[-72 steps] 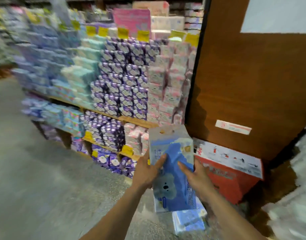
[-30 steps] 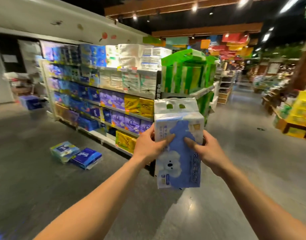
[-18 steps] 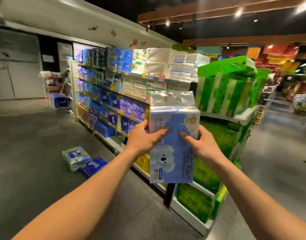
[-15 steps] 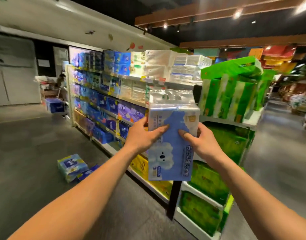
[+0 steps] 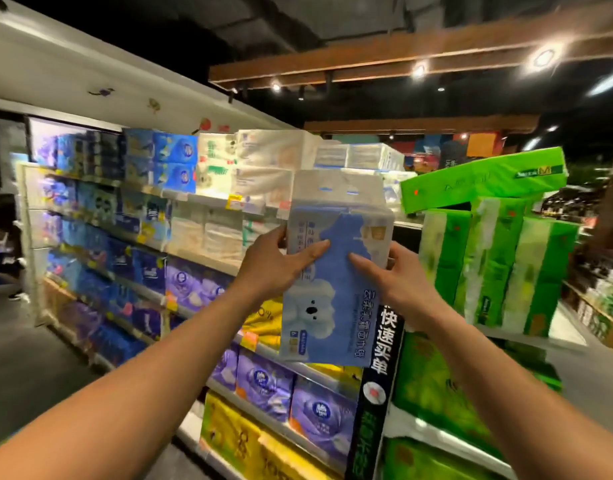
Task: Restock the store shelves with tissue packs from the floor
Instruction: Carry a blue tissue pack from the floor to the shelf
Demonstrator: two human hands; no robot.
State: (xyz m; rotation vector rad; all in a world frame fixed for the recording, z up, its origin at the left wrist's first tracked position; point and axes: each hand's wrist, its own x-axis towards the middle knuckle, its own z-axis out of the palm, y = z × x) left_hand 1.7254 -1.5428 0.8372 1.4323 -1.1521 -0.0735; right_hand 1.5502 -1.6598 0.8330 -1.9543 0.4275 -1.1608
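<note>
View from a head camera in a store aisle, looking slightly upward. Two bare forearms reach forward from the bottom corners and meet in the middle of the scene.

The hands hold one tissue pack [image 5: 336, 271] upright in the air, in front of the shelves [image 5: 201, 258] and not touching them. The pack is pale blue plastic with a white cartoon bear low on its front and a clear handle flap on top. The left hand [image 5: 270, 268] grips the pack's left edge, its thumb lying flat across the front and its fingers curled round behind. The right hand [image 5: 398, 285] grips the right edge in the same way, thumb on the front and fingers tucked behind.

Behind the pack and to the left, a long shelf unit runs away into the far left. Its top level carries white packs [image 5: 270, 150] and, farther left, blue packs [image 5: 173, 161]. Lower levels hold purple packs [image 5: 319, 414], and the near bottom level holds yellow packs [image 5: 235, 441].

Just below the pack, a black post [image 5: 378, 386] with white printed characters marks the near end of the unit. To the right of the post stand tall green packs [image 5: 495, 268], with one more green pack [image 5: 482, 180] lying tilted on top of them.

A dark grey floor [image 5: 28, 368] fills the lower left. Overhead, a wooden beam [image 5: 367, 60] carries small spotlights against a dark ceiling.
</note>
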